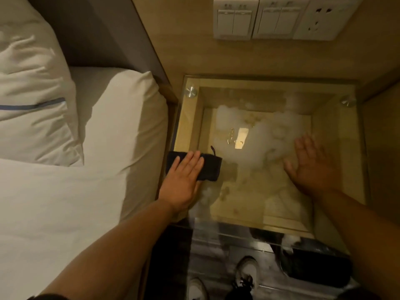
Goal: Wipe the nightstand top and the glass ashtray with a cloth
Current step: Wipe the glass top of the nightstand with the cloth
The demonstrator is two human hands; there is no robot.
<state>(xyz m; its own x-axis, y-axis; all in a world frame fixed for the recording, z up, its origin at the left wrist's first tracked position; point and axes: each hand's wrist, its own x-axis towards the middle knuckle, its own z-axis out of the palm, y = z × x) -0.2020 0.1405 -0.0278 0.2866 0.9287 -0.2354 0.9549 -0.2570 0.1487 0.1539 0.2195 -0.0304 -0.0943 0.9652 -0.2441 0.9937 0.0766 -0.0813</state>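
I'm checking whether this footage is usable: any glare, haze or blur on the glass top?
Head view: dim, warm light; a bright rectangular reflection glares mid-glass, whitish haze smears the nightstand top; right hand is slightly soft, left hand on the dark cloth sharper; wide-angle bending at the edges.

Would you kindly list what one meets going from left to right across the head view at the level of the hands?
White bed → left hand flat on the dark cloth → hazy white smear on the glass nightstand top → right hand, open, fingers spread over the glass.
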